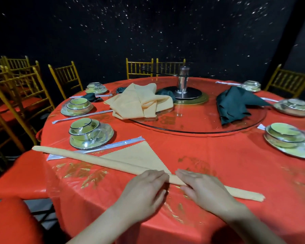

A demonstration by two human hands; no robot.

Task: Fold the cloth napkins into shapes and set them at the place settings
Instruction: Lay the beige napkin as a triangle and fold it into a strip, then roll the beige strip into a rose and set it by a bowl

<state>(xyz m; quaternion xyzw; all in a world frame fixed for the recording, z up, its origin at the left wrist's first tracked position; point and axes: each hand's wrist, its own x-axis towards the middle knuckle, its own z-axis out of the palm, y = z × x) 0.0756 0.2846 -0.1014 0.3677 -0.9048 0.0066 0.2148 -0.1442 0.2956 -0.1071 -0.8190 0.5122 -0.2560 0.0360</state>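
A peach cloth napkin (134,158) lies on the red tablecloth (218,164) in front of me, rolled from its long edge into a thin tube that runs from far left to near right, with a flat triangle still unrolled behind it. My left hand (146,189) and my right hand (202,187) rest side by side on the middle of the roll, fingers straight and pressing down on it. A pile of peach napkins (139,103) and a dark green napkin (234,104) sit on the glass turntable (201,127).
Wrapped bowl-and-plate place settings stand around the rim: nearest left (90,135), further left (77,107), and right (289,140). Wrapped chopsticks (99,147) lie just behind the roll. A metal post (183,81) rises at the turntable's centre. Gold chairs (65,78) ring the table.
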